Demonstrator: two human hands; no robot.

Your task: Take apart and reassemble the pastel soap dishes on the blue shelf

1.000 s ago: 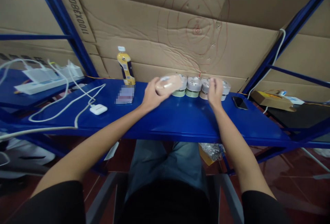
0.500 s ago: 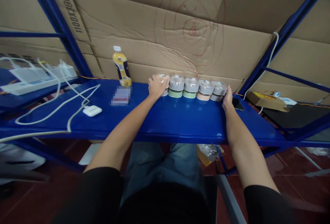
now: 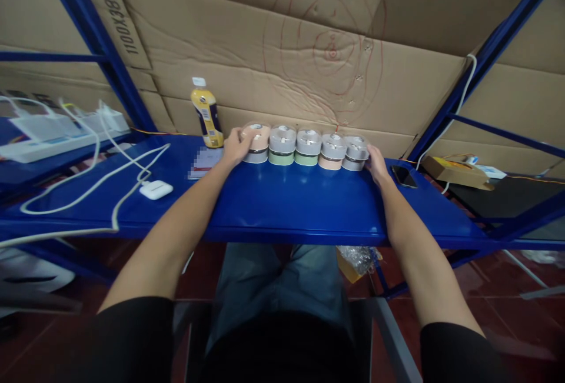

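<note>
Several small round containers stand two high in a tight row along the back of the blue shelf. The leftmost stack has a peach container (image 3: 256,139) on top of a grey one. Two stacks have green lower containers (image 3: 281,159), and another has a peach one. At the right end is a grey stack (image 3: 354,153). My left hand (image 3: 236,146) is curled round the left end of the row. My right hand (image 3: 376,162) presses against the right end, its fingers partly hidden behind the last stack. Both hands hold the row from its ends.
A yellow drink bottle (image 3: 207,113) and a blurred-out packet (image 3: 203,163) are beside my left hand. A white charger-like case (image 3: 156,189) and cables lie at the left. A phone (image 3: 404,176) rests right of my right hand. Cardboard (image 3: 212,36) backs the shelf (image 3: 286,206).
The whole row has slid left along the shelf, with both hands moving along at its ends. More of the phone now shows on the right.
</note>
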